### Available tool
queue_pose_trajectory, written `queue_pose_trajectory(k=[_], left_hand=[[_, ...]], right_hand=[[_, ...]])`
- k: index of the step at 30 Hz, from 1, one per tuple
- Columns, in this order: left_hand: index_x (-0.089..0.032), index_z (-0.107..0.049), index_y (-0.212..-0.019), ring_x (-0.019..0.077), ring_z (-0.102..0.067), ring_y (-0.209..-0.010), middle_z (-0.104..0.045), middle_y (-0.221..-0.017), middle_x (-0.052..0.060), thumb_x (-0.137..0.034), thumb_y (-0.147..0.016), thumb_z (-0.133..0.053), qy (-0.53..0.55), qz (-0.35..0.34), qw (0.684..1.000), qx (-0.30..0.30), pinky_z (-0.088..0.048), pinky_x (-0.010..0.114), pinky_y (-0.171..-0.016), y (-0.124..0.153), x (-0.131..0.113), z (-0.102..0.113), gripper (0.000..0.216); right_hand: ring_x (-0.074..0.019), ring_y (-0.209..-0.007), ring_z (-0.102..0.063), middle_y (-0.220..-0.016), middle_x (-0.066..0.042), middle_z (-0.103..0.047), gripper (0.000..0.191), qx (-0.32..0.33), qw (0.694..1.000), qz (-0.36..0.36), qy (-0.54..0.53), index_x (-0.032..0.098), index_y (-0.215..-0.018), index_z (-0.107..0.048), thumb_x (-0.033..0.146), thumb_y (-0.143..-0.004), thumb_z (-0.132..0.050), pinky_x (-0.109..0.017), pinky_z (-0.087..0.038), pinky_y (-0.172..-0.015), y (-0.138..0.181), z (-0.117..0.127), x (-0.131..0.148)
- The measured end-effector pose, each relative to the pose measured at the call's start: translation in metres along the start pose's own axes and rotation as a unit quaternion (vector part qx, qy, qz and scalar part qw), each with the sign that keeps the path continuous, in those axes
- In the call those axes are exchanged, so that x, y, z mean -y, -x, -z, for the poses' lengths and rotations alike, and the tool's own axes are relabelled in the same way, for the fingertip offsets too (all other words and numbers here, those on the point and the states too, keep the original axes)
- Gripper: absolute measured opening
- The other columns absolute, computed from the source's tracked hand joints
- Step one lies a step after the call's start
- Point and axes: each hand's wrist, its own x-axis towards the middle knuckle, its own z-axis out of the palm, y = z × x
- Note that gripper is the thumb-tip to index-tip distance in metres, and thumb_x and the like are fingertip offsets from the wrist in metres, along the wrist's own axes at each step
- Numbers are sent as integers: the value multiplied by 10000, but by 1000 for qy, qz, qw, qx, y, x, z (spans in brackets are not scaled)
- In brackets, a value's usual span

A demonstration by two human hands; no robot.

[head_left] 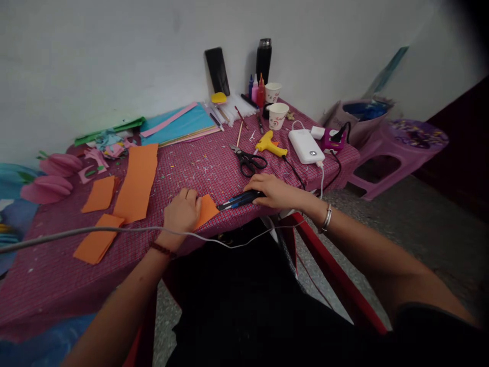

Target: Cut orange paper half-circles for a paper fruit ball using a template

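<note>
My left hand (182, 211) lies curled over a small orange paper piece (208, 209) on the red checked tablecloth (198, 168), pressing it near the table's front edge. To its right, my right hand (271, 189) is closed on a black and blue tool (239, 200) that looks like a pair of scissors or a cutter; its tip points toward the orange piece. A bracelet sits on my right wrist, a bead band on my left.
Orange paper strips (136, 181) lie to the left, with pink paper flowers (53, 176) beyond. Black scissors (250, 162), a yellow glue gun (270, 144), a white power bank (305, 146), paper cups, glue bottles, a flask and coloured sheets fill the far side. A purple stool (401, 148) stands right.
</note>
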Motion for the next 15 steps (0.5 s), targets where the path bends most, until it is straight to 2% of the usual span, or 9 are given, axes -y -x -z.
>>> queue_pose_trajectory(k=[2, 4, 7, 11, 15], left_hand=[[-160, -606, -1033, 282, -581, -1033, -616, -1058, 133, -349, -966, -277, 13, -15, 999, -34, -450, 408, -881, 1, 1, -4, 385], [-169, -600, -1146, 281, -517, -1162, -594, -1206, 137, -357, -964, -304, 39, -29, 997, -55, -391, 423, -980, 1, 2, -9, 395], [-195, -476, -1366, 290, -382, -1326, -445, -1447, 127, -439, -957, -319, 65, -16, 996, -52, -291, 464, -1076, -1, 4, -15, 501], [-225, -338, -1469, 311, -255, -1413, -324, -1539, 113, -529, -951, -253, 72, 23, 997, -22, -192, 534, -1115, -4, 6, -21, 607], [-234, -309, -1483, 309, -229, -1427, -298, -1554, 106, -541, -950, -234, 83, 32, 996, -17, -162, 547, -1123, -3, 5, -23, 620]], right_hand=[[-231, -1006, -535, -1088, -84, -579, 361, 4, 1000, 4, 7, 188, -1162, -617, 179, -802, -634, -385, -399, -913, -6, -2, 3], [-233, -1006, -534, -1079, -88, -582, 359, 6, 1000, 13, 6, 182, -1158, -620, 170, -799, -636, -388, -403, -911, -10, -3, 7], [-229, -992, -535, -1045, -87, -593, 347, 9, 1000, 24, -9, 178, -1156, -622, 155, -810, -620, -390, -411, -901, -11, -5, 11], [-224, -973, -535, -1024, -84, -592, 353, 6, 1000, 12, -28, 183, -1175, -615, 145, -825, -598, -394, -424, -886, 4, -6, 11], [-234, -1006, -529, -1042, -87, -595, 345, -11, 1000, -10, -27, 193, -1187, -605, 171, -843, -594, -406, -424, -909, 18, -10, 13]])
